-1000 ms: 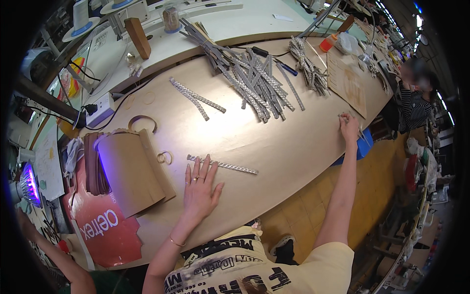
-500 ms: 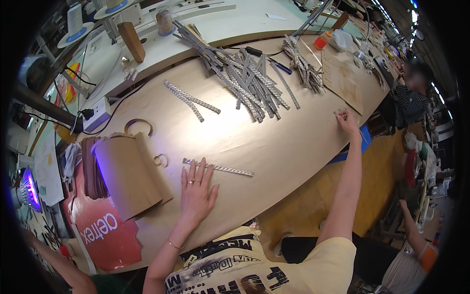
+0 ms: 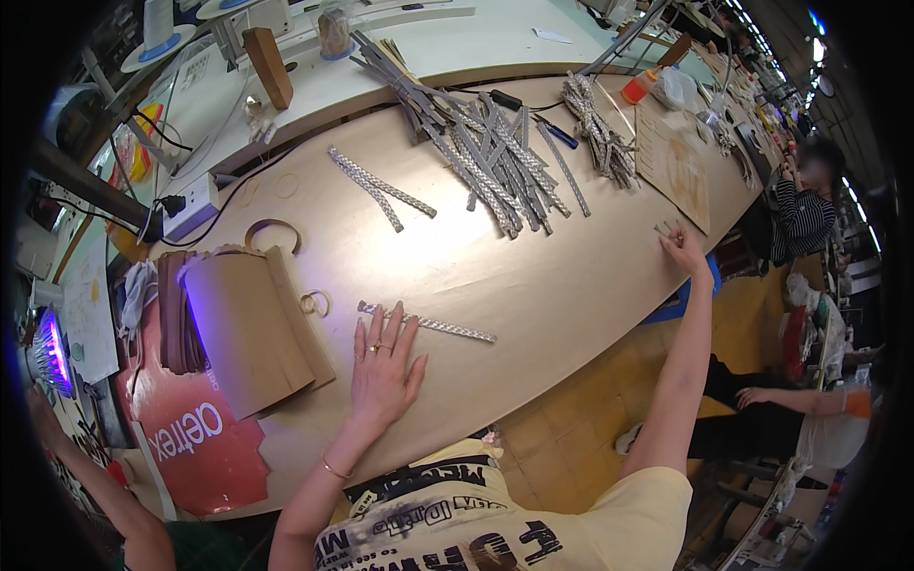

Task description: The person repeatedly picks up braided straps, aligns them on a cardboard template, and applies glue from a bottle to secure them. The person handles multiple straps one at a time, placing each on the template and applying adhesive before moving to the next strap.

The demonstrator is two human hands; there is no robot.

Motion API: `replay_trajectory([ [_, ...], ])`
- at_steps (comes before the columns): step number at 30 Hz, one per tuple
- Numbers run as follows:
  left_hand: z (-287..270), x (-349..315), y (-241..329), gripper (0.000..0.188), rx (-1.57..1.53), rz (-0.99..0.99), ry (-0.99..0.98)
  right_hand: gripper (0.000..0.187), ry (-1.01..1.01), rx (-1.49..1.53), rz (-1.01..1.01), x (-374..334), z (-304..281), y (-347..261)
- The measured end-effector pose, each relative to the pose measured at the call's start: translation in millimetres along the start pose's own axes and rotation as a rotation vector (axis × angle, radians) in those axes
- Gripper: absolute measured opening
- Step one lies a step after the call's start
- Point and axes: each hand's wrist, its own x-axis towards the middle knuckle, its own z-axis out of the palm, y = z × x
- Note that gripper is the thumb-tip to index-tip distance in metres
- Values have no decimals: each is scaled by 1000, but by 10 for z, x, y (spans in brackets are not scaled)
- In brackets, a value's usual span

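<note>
My left hand (image 3: pixel 383 366) lies flat with its fingers stretched out across a short silver braided strap (image 3: pixel 447 328), pressing one end against the tabletop. The strap's other end points right and toward me. Over the table's right front edge, my right hand (image 3: pixel 685 251) is closed in a pinch. A tiny greyish piece (image 3: pixel 665 228) shows at its fingertips, too small to make out. Farther off, two silver braided straps (image 3: pixel 376 188) lie in a V. Beyond them, to the right, is a loose pile of grey and silver braided straps (image 3: pixel 505 162).
To the left are a stack of brown sheets (image 3: pixel 249 328), a red printed sheet (image 3: pixel 205 457) and a roll of tape (image 3: pixel 314 303). A bundle of braided cords (image 3: pixel 598 128), a blue-handled tool (image 3: pixel 557 133) and a stained board (image 3: pixel 678 167) lie far right. Other people sit at both sides.
The whole view has shifted slightly. My left hand stays on the strap. My right hand's fingertips have turned a little, showing more of the tiny piece. A person at lower right has moved an arm.
</note>
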Motion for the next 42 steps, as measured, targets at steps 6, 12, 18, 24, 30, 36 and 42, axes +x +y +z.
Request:
replay_trajectory([
  [6,6,8,-12,55,0,6,1,34,-89,-71,53,6,-65,-39],
  [12,-2,7,-21,55,4,18,-12,26,-33,34,-14,92,-1,82],
  [18,-15,-2,-20,55,12,23,-25,22,91,-243,71,13,-20,-208],
  [24,-38,-80,52,53,-10,18,8,13,84,-201,-116,-1022,-104,-1625],
  [30,-191,-344,146,44,-306,-80,220,13,-712,863,-157,-2581,653,-2996],
  [36,-304,-459,134,26,-1126,-473,199,20,-691,820,-212,-2979,926,-3615],
  [42,-357,-451,55,10,-1213,-445,251,16,-486,657,-495,-3062,826,-3717],
])
